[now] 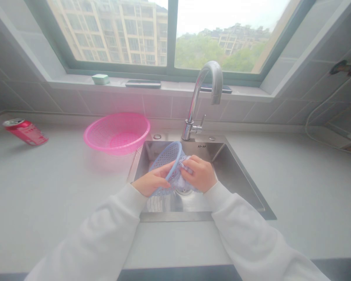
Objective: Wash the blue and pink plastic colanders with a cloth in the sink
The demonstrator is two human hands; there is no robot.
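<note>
Over the steel sink (240, 175), a light blue plastic basket with a holed wall (165, 156) is held tilted on its side. My left hand (153, 179) grips its rim, thumb on the near side. My right hand (200, 171) is closed on a bunched pale cloth with a faint pattern (183, 179), which it presses against the basket near the rim. Part of the cloth is hidden behind my fingers. The drain shows just below the cloth.
A chrome faucet (193, 101) rises behind the sink. To the left stand a pink plastic basket (117, 148) and a tilted red can (26, 132). A green block (100, 79) and a dark flat phone-like object (143, 84) lie on the windowsill.
</note>
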